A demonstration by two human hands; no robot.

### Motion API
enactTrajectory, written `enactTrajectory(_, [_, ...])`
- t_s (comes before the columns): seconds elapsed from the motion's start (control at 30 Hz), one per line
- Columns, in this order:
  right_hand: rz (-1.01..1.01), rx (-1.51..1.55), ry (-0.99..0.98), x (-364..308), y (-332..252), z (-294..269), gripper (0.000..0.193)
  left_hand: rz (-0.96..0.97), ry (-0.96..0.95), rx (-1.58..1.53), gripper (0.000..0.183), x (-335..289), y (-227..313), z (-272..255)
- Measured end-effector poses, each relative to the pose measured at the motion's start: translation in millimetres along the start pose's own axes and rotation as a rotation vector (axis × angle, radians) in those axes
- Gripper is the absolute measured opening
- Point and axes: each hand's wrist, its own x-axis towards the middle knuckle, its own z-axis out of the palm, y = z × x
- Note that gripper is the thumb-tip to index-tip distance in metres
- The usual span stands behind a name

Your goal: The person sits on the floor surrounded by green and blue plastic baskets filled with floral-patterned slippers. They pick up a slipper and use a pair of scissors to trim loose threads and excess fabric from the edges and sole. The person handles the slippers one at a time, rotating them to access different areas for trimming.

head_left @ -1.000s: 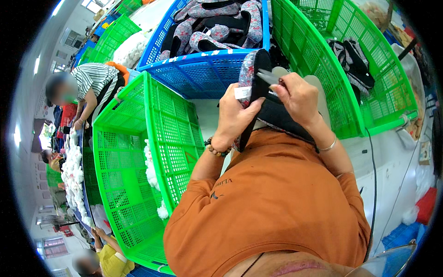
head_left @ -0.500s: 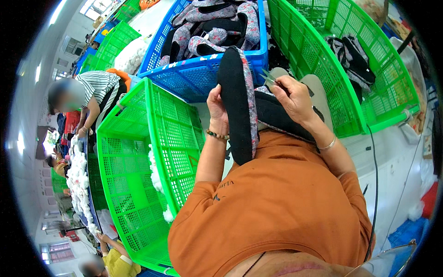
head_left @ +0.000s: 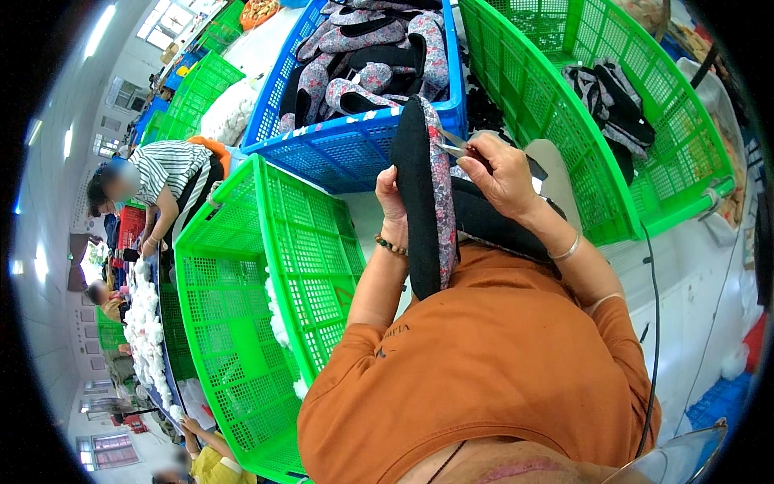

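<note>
My left hand (head_left: 393,203) is closed around the edge of a slipper (head_left: 421,206), its black sole tilted partly toward me and its grey floral side facing right. In my right hand (head_left: 506,176) is a pair of small metal thread snips (head_left: 451,148), pinched between the fingers. The blades touch or nearly touch the floral side near the slipper's far end. Another black-soled slipper (head_left: 500,211) lies on my lap beneath the right hand and forearm, partly hidden.
Straight ahead stands a blue crate (head_left: 355,153) heaped with floral slippers. A green crate (head_left: 556,105) on the right holds several slippers (head_left: 613,105). Close on my left is another green crate (head_left: 234,339). Beyond it, people work at a table with white stuffing (head_left: 145,323).
The snips have moved from beside the slipper to its floral side. The slipper has shifted slightly right and turned to show more of that side.
</note>
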Motion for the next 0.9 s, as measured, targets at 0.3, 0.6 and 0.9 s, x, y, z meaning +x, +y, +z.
enactTrajectory(0.3, [-0.062,-0.151,0.130,13.8,1.0,-6.2,0.032,-0.020,0.060,0.042,0.064,4.4,-7.9,1.9])
enactTrajectory(0.6, [-0.041,-0.213,0.084,-9.4,-5.7,-8.6,0.039,-0.001,0.034,0.044,0.063,1.8,-6.3,-2.0])
enactTrajectory(0.9, [-0.093,-0.052,0.082,-5.5,1.1,3.0,0.036,-0.010,0.039,0.029,0.059,2.3,-15.0,-25.6])
